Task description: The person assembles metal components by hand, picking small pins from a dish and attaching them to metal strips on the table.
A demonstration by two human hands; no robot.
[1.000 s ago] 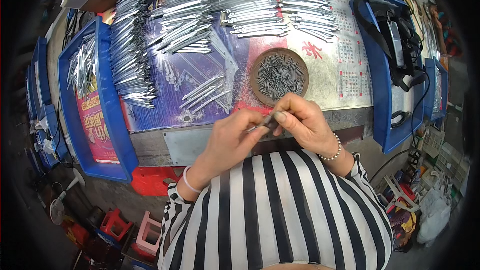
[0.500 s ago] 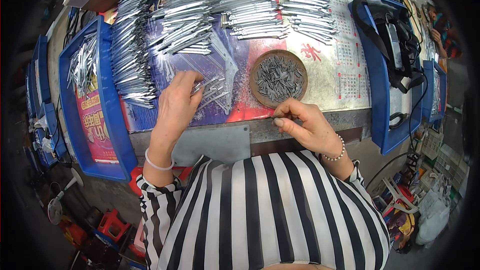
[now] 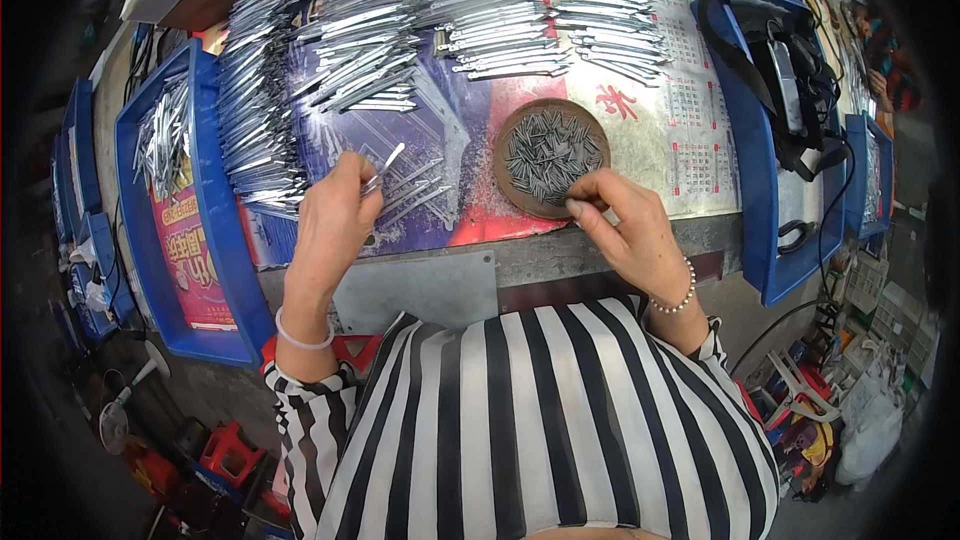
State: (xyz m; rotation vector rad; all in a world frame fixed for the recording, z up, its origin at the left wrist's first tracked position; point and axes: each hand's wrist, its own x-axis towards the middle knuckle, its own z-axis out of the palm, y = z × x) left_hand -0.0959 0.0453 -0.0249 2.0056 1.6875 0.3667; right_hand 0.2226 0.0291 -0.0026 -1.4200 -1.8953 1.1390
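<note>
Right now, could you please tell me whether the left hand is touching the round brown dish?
Apart. The head view shows the left hand well left of the round brown dish, with printed sheet visible between them.

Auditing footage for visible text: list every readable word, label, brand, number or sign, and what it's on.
Wording not copied out; locations only:
Pink sheet in left blue bin: large yellow characters; smaller print unreadable.
Table cover, beside the bowl: big red character.
Same cover, right part: calendar grid, mostly too small to read.
</note>
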